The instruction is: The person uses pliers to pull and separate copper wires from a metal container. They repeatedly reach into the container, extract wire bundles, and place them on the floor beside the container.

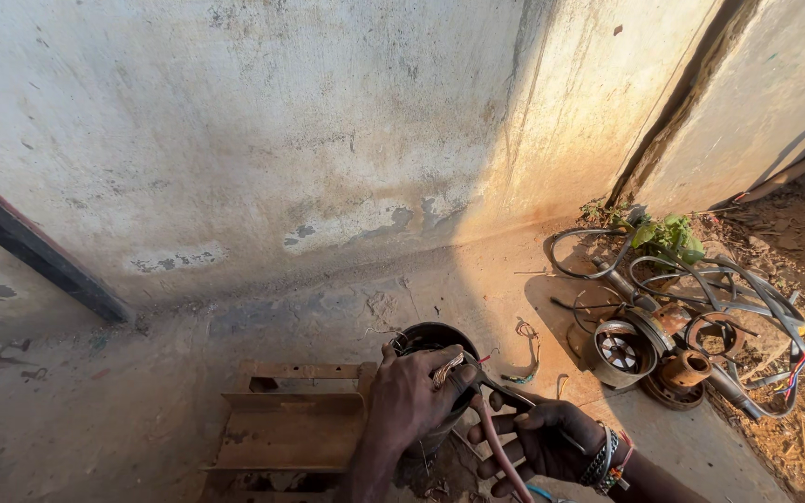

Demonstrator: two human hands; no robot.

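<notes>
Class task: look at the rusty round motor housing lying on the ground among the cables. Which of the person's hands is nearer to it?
Right. The right hand, holding pliers, lies just beside the rusty motor housing. The left hand rests on the dark cylinder, farther away.

Single head view, steeply downward, close over ground beside wall [235,140].

motor [432,340] body hidden by hands [416,396]

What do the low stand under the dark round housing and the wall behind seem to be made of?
Low brown stand: probably steel angle and plate, rough orange-brown rust all over. Grey wall: looks like cement plaster, matt, mottled, flaking in pale patches. Dark round housing: likely metal, dull black; uncertain.
</notes>
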